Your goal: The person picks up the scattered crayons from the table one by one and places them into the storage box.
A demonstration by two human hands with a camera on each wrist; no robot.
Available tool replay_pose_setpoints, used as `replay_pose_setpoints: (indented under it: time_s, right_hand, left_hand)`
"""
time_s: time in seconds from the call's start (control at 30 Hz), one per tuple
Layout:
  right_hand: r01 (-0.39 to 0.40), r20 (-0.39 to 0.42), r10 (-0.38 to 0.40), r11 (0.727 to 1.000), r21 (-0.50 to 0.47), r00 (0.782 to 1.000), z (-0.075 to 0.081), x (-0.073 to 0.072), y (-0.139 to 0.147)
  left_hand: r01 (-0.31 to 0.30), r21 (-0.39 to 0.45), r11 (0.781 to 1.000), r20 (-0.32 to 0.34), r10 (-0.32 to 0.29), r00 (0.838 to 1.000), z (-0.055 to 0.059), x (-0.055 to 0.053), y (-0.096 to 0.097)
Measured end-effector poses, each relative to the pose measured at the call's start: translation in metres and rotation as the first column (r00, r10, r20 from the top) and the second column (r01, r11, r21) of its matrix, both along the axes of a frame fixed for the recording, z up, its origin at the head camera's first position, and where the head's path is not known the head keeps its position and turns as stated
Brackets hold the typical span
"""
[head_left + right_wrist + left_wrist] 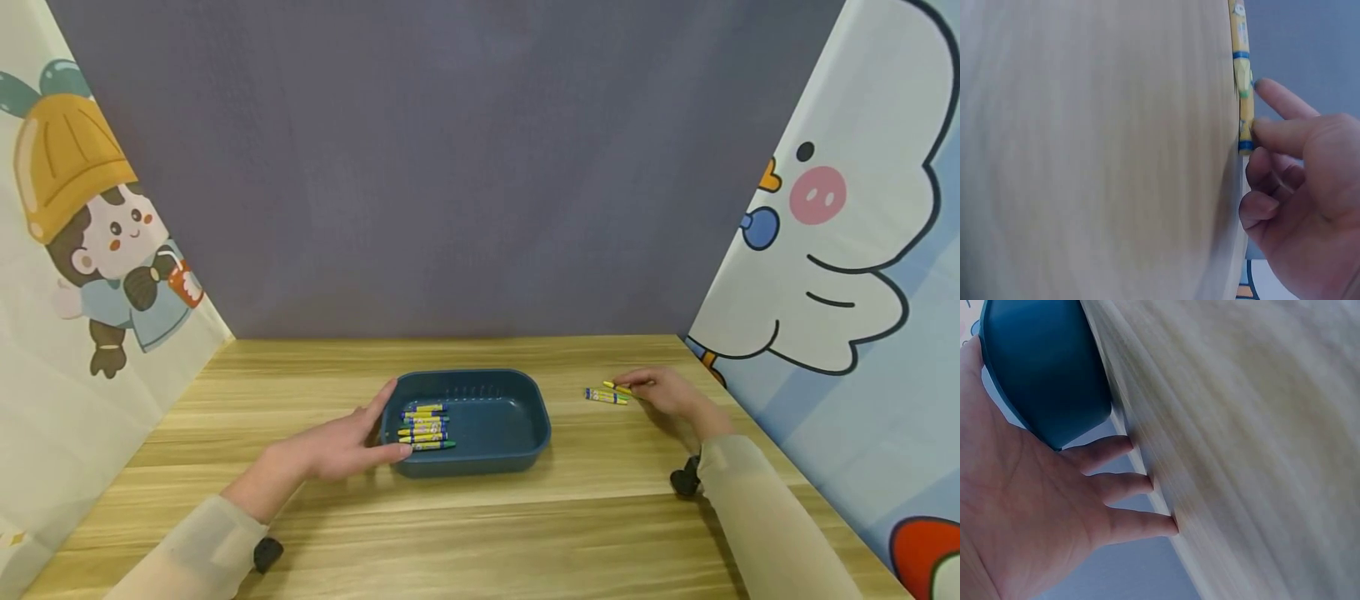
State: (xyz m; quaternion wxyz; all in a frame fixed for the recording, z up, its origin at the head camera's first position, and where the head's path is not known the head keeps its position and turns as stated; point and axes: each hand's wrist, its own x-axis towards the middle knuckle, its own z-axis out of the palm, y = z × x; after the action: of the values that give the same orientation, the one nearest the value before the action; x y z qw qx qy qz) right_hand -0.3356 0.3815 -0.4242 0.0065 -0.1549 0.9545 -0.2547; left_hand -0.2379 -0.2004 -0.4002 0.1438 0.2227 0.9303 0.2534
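A dark blue plastic tray [480, 467] sits on the wooden table, with several yellow-wrapped crayons [424, 427] lying side by side in its left part. At the tray's left end is my left hand [347, 444], thumb on the rim. In the left wrist view, three straight fingers [1141, 523] reach down to the tabletop beside the tray's wall [1047, 369]. To the tray's right, my right hand [667, 392] pinches a yellow crayon [1245, 128] between thumb and fingertip, low over the table. Right by it lie more crayons [604, 397], partly overlapping, so their number is unclear.
The wood-grain table [480, 533] ends at a grey backdrop [465, 183]. Cartoon-printed panels stand at both sides, a child in a yellow hat [112, 217] at left and a white bird [855, 208] at right.
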Motion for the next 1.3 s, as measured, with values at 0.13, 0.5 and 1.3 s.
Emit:
replay_pose_setpoints:
  time_s: [0.13,0.5,1.3]
  right_hand:
    - [0.019,0.028,-0.019,1.000,-0.007,0.999,0.000,0.002,0.008]
    - [0.038,-0.008,-0.038,0.999,-0.009,0.999,0.009,0.004,0.002]
    - [-0.252,-0.036,0.249,0.952,-0.172,0.968,0.056,0.021,-0.174]
  left_hand:
    - [0.001,0.002,1.000,0.000,-0.001,1.000,0.001,0.000,0.000]
    - [-0.004,-0.007,1.000,0.000,0.004,1.000,-0.002,-0.001,0.000]
    - [-0.007,-0.008,1.000,-0.006,0.007,1.000,-0.001,-0.002,0.001]
